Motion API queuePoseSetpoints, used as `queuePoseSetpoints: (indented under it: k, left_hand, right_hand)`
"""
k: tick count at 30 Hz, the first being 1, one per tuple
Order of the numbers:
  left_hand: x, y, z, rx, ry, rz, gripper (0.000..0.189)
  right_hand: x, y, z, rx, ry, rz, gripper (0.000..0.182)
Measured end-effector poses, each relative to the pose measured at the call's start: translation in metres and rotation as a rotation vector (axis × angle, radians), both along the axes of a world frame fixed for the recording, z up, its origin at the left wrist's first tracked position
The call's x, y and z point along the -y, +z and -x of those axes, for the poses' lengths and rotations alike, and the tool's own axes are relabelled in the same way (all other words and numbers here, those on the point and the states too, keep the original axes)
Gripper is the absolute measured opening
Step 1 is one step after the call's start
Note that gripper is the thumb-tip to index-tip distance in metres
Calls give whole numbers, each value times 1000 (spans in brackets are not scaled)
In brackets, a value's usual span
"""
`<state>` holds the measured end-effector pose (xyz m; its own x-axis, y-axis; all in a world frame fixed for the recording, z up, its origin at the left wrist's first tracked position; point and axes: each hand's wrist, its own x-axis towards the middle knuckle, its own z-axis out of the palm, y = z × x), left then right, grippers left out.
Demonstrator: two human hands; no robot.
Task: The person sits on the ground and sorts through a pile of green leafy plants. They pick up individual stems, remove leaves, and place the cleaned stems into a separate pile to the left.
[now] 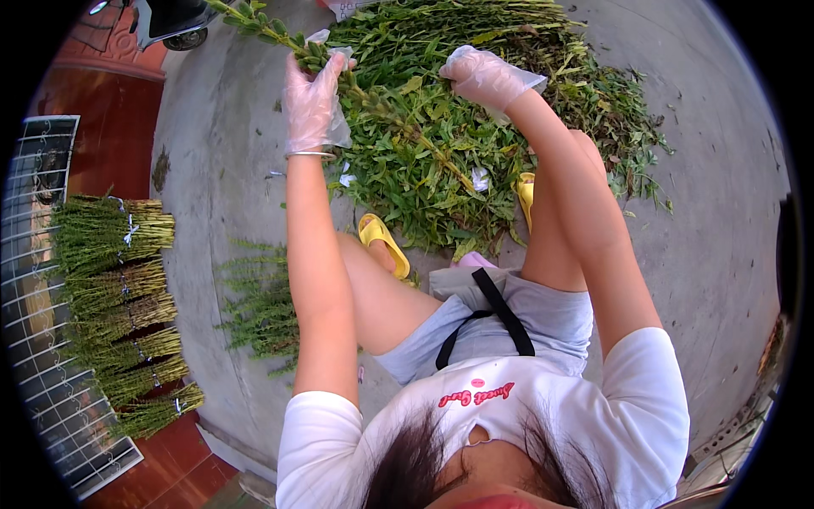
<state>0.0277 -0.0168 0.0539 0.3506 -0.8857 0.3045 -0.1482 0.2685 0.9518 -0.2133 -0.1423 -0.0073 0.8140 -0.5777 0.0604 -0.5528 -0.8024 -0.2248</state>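
Note:
My left hand [310, 108], in a clear plastic glove, grips a green stalk [267, 32] set with pods, apparently sesame. The stalk slants from the top left down to the right, its thicker bare end over the leaves. To the right of it, my gloved right hand [484, 77] is held with the fingers curled in, apart from the stalk. Nothing shows in those fingers, though their inner side is hidden. Below both hands spreads a heap of loose green leaves [407, 191] on the concrete. More stalks [458, 25] lie across the far side of the heap.
Tied bundles of stalks [143, 226] stand in a row at the left, by a barred window [32, 318]. Several loose stalks [261, 305] lie on the concrete floor [216, 159] beside my left leg. A scooter [172, 22] is parked at the top left.

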Motion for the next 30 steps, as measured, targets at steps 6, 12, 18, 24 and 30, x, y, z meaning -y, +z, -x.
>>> queuePoseSetpoints:
  k: [6,12,18,24,30]
  left_hand:
    - [-2,3,-3,-102,0,-2,44]
    - [-2,2,-6,-105,-7,-21,42]
    - [1,1,1,-42,-86,-66,42]
    - [-1,-1,4,-27,-123,-51,40]
    - [-1,1,6,-84,-160,-58,37]
  right_hand:
    - [-1,16,12,164,-305,-128,55]
    - [-19,11,4,293,-54,-134,66]
    - [-39,9,-32,445,76,-625,59]
    - [-38,14,-45,186,150,-532,27]
    - [-39,11,-32,238,98,-406,22]
